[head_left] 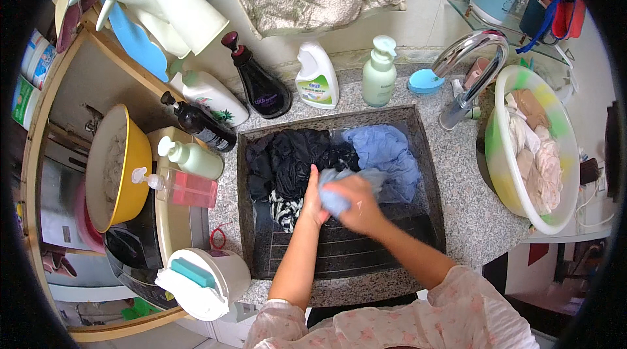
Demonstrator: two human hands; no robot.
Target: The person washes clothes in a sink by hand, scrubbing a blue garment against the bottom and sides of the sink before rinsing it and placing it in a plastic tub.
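My left hand (314, 197) and my right hand (361, 207) grip a bunched light blue cloth (333, 202) between them, above a dark stone sink (433, 197). The right hand is blurred and partly covers the cloth. A wet blue garment (392, 162) lies in the sink's back right part. Black clothing (299, 148) is heaped at the back left, beyond the left hand. Beside the left wrist is a black-and-white patterned cloth (285, 209). Under my forearms, grooved dark slabs (343, 261) form the front of the sink.
A chrome faucet (472, 94) arches at the back right beside a blue soap dish (425, 82). Several bottles, including a white one (317, 77), line the back and left counter. A plastic basin of clothes (499, 158) stands right; a white bucket (232, 270) stands front left.
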